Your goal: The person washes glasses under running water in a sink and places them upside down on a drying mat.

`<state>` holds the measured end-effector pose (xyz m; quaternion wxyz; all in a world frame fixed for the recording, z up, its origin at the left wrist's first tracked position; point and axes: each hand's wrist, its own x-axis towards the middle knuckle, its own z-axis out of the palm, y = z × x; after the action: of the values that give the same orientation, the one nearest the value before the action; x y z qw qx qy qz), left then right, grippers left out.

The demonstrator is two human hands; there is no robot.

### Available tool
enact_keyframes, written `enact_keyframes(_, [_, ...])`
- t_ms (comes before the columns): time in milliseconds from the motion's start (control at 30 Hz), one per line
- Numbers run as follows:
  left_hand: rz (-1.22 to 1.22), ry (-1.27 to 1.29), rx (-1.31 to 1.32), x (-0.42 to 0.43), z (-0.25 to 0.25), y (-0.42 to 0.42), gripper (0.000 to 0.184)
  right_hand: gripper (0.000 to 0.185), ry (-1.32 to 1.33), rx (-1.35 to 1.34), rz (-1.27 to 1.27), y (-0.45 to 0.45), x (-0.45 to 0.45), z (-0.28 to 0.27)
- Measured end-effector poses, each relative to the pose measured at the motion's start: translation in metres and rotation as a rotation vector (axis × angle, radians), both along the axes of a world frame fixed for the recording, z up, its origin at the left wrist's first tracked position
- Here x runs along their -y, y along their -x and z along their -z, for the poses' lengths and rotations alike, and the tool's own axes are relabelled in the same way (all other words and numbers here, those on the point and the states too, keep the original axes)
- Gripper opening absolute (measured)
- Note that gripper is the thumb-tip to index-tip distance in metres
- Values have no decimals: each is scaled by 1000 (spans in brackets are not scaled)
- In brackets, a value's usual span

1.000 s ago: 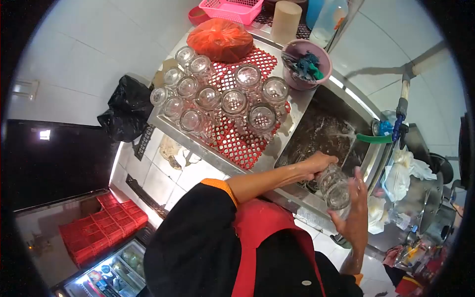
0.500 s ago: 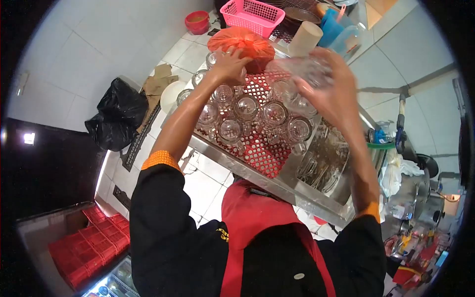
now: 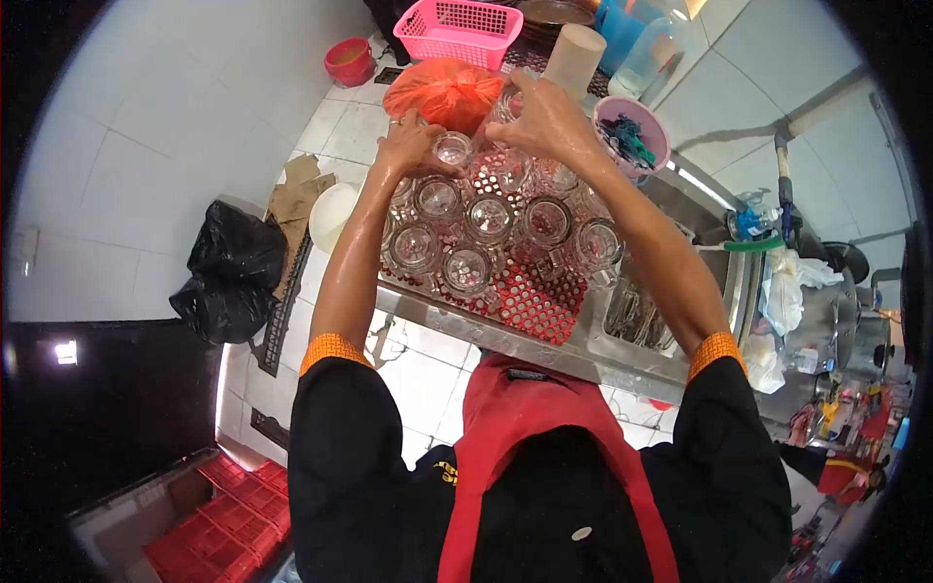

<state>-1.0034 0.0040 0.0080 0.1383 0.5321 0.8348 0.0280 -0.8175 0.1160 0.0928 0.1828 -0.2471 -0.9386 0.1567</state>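
Several clear glass mugs [image 3: 466,269] stand upside down on a red perforated mat [image 3: 535,306] on the metal counter. At the mat's far left, my left hand [image 3: 413,146] curls its fingers and thumb around one glass mug [image 3: 454,149]. My right hand [image 3: 549,121] grips another glass mug [image 3: 501,112] near the mat's back edge, beside an orange plastic bag [image 3: 445,95]. The right fingers partly cover that mug.
Behind stand a pink basket [image 3: 457,34], a beige cup [image 3: 574,58] and a pink tub [image 3: 632,136] holding dark cloths. To the right is a sink basin [image 3: 637,316]. Black bags [image 3: 231,262] and red crates [image 3: 219,525] lie on the left.
My right hand has carried a glass mug leftward from the right side to the back of the mat. The left hand stays near the far-left mugs. The camera view has shifted, showing the pink tub.
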Motion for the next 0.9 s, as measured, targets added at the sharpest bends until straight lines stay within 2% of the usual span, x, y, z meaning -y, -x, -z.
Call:
enact_keyframes(133, [-34, -10, -36, 2, 1, -4, 90, 57, 33, 36, 22, 0, -2, 3])
enact_keyframes(233, [-65, -7, -52, 1, -1, -7, 86, 60, -14, 115, -10, 8, -8, 26])
enact_keyframes(300, [-78, -6, -52, 1, -1, -9, 85, 67, 77, 210, -32, 14, -7, 43])
enact_keyframes(433, [-64, -66, -83, 5, 8, -2, 87, 72, 91, 292, -73, 22, -3, 86])
enact_keyframes(500, [4, -189, -107, 6, 25, 6, 88, 68, 66, 232, -150, 24, -3, 122])
enact_keyframes(533, [84, -201, -36, 5, 24, 9, 86, 59, -9, 209, -260, 20, -1, 121])
enact_keyframes(567, [123, -247, -127, 4, 30, 10, 80, 71, 100, 317, -230, 12, 3, 105])
enact_keyframes(600, [148, -271, -48, 7, 29, 10, 74, 62, 114, 152, -249, 3, 5, 113])
enact_keyframes(633, [213, -347, -50, 6, 34, 13, 70, 50, 51, -3, -279, -16, 11, 101])
enact_keyframes(667, [176, -350, -64, 7, 32, 8, 72, 37, -40, -237, -209, -41, 24, 80])
enact_keyframes(733, [122, -307, -91, 11, 26, -5, 76, 24, -31, -347, -156, -105, 34, 54])
enact_keyframes(800, [119, -232, -135, 12, 27, -3, 80, 16, 85, -316, -88, -177, 48, 59])
enact_keyframes(867, [140, -232, -140, 10, 30, 0, 79, 15, -45, -365, -16, -242, 37, 105])
enact_keyframes(900, [149, -232, -137, 12, 29, 0, 78, 18, 104, -233, 173, -272, 24, 144])
